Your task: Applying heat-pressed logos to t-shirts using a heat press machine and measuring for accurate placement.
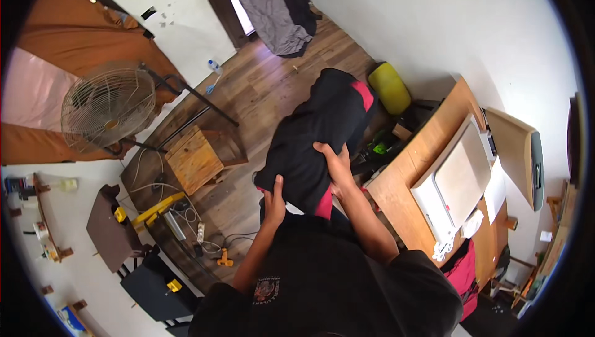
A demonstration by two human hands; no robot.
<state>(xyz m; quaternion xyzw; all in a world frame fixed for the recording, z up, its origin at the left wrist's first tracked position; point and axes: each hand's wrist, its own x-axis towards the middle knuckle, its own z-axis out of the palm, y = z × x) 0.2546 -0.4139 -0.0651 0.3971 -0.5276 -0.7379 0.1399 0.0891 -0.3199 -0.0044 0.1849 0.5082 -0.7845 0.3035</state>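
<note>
A black garment with red panels (307, 132) is bunched between my two hands in front of my body. My left hand (274, 202) grips its near left edge, thumb on top and fingers hidden beneath the cloth. On the right side, my right hand (338, 167) clasps the cloth near a red panel, its thumb lying across the black fabric. The far end of the garment hangs out over the wood-look floor (251, 86).
A wooden table (395, 193) with a flat white box (432, 193) stands at right. At left are a wire-caged fan (109, 109), a wooden stool (194, 160) and cables on the floor. A yellow-green rounded object (389, 88) sits by the wall.
</note>
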